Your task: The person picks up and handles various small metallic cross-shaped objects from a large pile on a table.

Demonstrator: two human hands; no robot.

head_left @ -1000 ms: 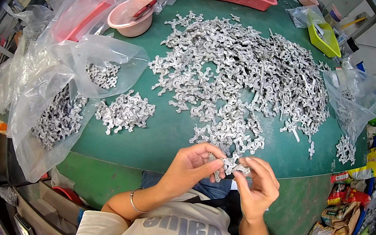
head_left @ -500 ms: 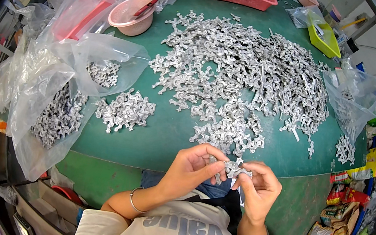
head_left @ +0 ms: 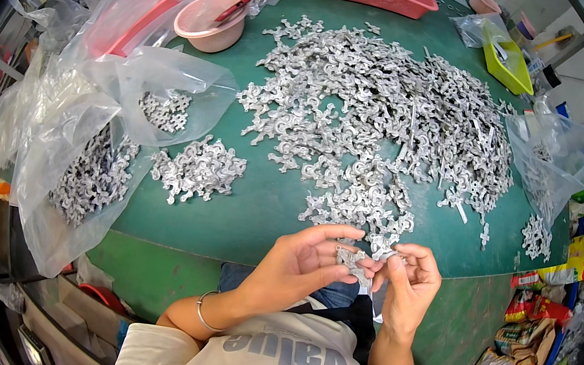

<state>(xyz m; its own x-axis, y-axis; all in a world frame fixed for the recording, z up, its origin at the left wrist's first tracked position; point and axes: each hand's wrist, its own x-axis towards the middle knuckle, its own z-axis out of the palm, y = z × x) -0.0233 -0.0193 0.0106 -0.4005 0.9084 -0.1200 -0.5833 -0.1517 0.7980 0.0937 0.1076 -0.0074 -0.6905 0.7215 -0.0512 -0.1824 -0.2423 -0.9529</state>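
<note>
My left hand (head_left: pixel 299 263) and right hand (head_left: pixel 409 279) pinch 1 small metal piece (head_left: pixel 353 256) between them, lying crosswise, just below the metal pile (head_left: pixel 384 121).

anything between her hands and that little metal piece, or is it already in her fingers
Nothing visible stands between them. The left hand and right hand both pinch the small metal piece at the table's near edge.

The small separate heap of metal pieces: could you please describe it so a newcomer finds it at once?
Start at the green table and its big silvery pile. Left of that, beside the clear bag's mouth, lies the small heap, alone on bare green, apart from the pile.
</note>
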